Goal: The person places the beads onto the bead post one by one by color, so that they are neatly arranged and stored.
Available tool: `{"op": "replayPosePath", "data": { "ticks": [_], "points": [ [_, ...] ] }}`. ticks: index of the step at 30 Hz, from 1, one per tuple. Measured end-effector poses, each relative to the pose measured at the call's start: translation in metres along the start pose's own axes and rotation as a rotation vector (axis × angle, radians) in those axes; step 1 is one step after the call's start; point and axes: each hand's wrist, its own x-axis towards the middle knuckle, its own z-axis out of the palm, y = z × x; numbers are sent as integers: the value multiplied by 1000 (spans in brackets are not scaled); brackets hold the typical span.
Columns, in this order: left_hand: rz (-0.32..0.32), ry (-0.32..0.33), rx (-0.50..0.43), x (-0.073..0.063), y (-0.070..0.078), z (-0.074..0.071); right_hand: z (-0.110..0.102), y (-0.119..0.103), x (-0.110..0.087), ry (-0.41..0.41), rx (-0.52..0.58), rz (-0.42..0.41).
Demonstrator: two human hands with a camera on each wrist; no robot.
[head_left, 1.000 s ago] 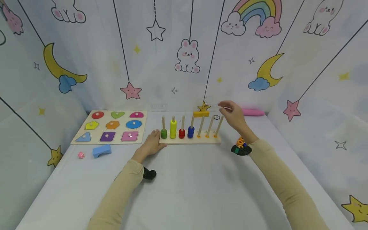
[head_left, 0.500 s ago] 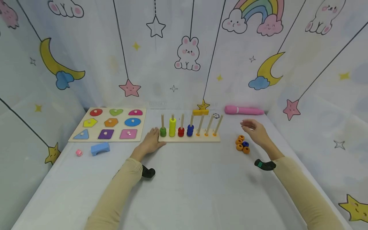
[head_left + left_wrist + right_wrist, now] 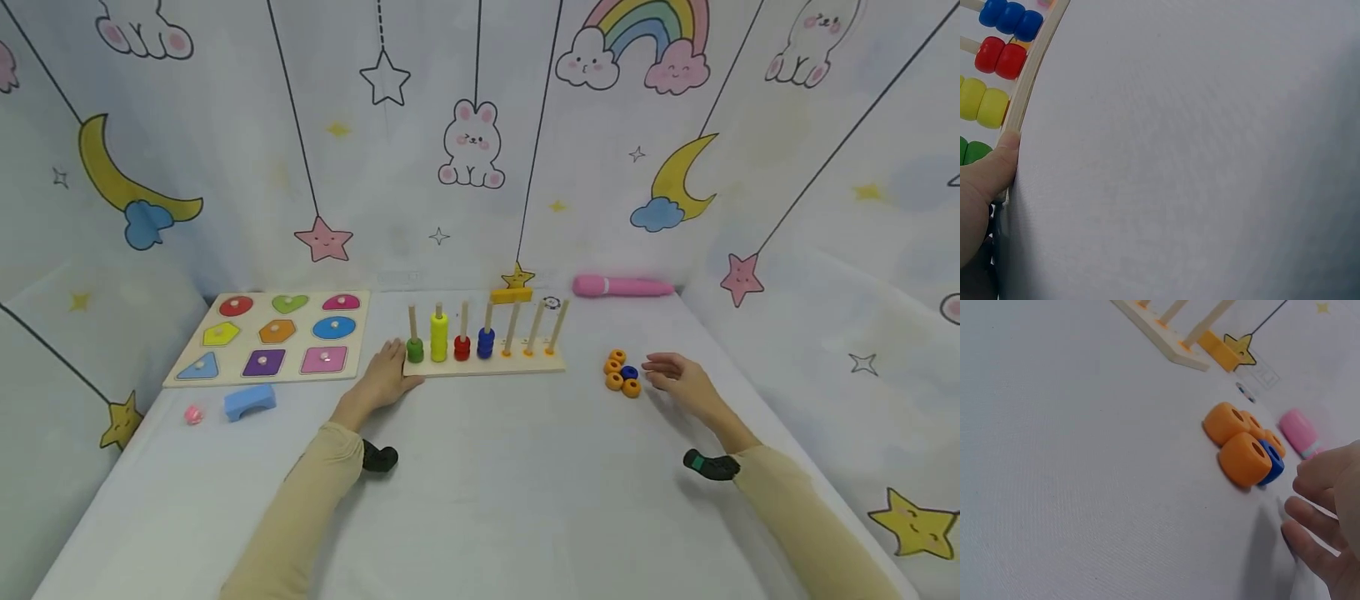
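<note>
At the left end of a wooden peg board (image 3: 517,366), my left hand (image 3: 382,373) holds it, the thumb (image 3: 999,167) along its front edge in the left wrist view. Green beads (image 3: 415,350), yellow beads (image 3: 438,338), red beads (image 3: 462,347) and blue beads (image 3: 486,343) are stacked on its pegs; three pegs at the right are bare. My right hand (image 3: 684,385), fingers loosely bent and holding nothing, hovers just right of a cluster of loose orange beads (image 3: 1244,460) with one loose blue bead (image 3: 1273,464) among them.
A shape puzzle board (image 3: 232,362) lies at the back left. In front of it are a blue arch block (image 3: 250,402) and a small pink piece (image 3: 193,414). Behind the pegs sits a yellow block (image 3: 511,295). A pink cylindrical object (image 3: 624,287) lies along the back wall.
My right hand has moved from above the right-hand pegs to the right and down, beside the loose beads. My left hand stays on the peg board. The view has shifted slightly.
</note>
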Motion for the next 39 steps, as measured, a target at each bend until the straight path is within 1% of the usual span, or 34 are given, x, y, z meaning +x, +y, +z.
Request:
{"op": "replayPosePath", "data": {
  "ticks": [2, 5, 8, 12, 17, 22, 26, 29, 34, 39],
  "points": [
    [-7, 6, -4, -3, -2, -1, 4, 8, 7, -16, -22, -4],
    [0, 8, -8, -5, -2, -2, 10, 6, 11, -15, -103, -9],
    [21, 12, -9, -4, -1, -1, 12, 6, 12, -1, -139, 5],
    [19, 8, -18, -4, 0, -1, 15, 6, 14, 8, -136, 5],
    [12, 2, -26, -4, 0, -4, 21, 4, 16, 13, -122, -26],
    [11, -6, -32, -4, -1, -5, 23, 0, 16, 21, -126, 7],
    [11, -10, -25, -3, -2, -2, 17, -3, 15, 62, -104, 29],
    [4, -14, -17, -3, -2, -1, 11, -5, 16, 102, -106, 8],
    [-9, -13, -29, -6, 0, -1, 7, -18, 26, 171, -104, -45],
    [-11, -7, -36, -7, 3, -3, 9, -39, 43, 219, -61, -73]
  ]
}}
